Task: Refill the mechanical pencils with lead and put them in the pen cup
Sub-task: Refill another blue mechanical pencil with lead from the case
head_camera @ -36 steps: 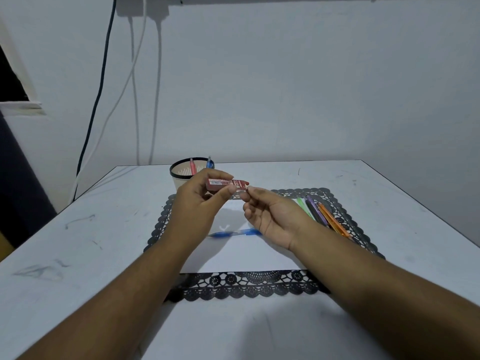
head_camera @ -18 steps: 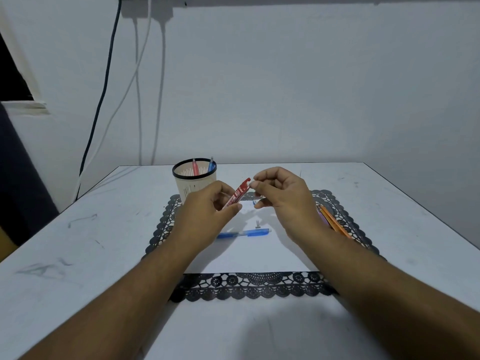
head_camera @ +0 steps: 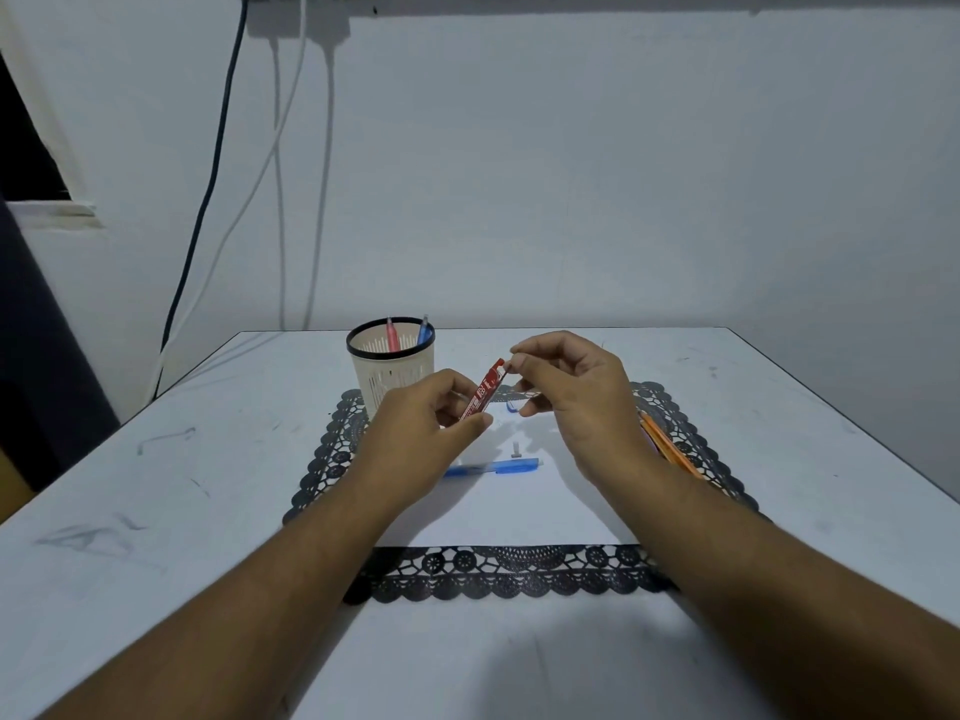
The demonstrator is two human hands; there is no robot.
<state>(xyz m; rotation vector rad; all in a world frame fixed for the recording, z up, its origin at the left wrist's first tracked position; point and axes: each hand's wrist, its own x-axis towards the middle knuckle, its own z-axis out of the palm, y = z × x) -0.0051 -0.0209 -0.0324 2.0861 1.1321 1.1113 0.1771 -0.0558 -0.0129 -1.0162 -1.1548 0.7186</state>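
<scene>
While the left hand (head_camera: 415, 433) grips the lower end of one red lead case (head_camera: 484, 391), tilted up to the right, the right hand (head_camera: 571, 397) pinches at the case's top end with thumb and forefinger; whether a lead is between them is too fine to tell. Both hands hover above a white sheet (head_camera: 519, 511) on a black lace mat (head_camera: 498, 574). One blue pencil (head_camera: 493, 467) lies flat on the sheet, a small grey cap (head_camera: 516, 449) just beside it. The cup (head_camera: 390, 371) stands at the mat's far left corner with two pencils upright in it, one pink (head_camera: 391, 335), one blue (head_camera: 424, 332). Some orange pencils (head_camera: 670, 449) lie half hidden behind the right wrist; I cannot count them.
</scene>
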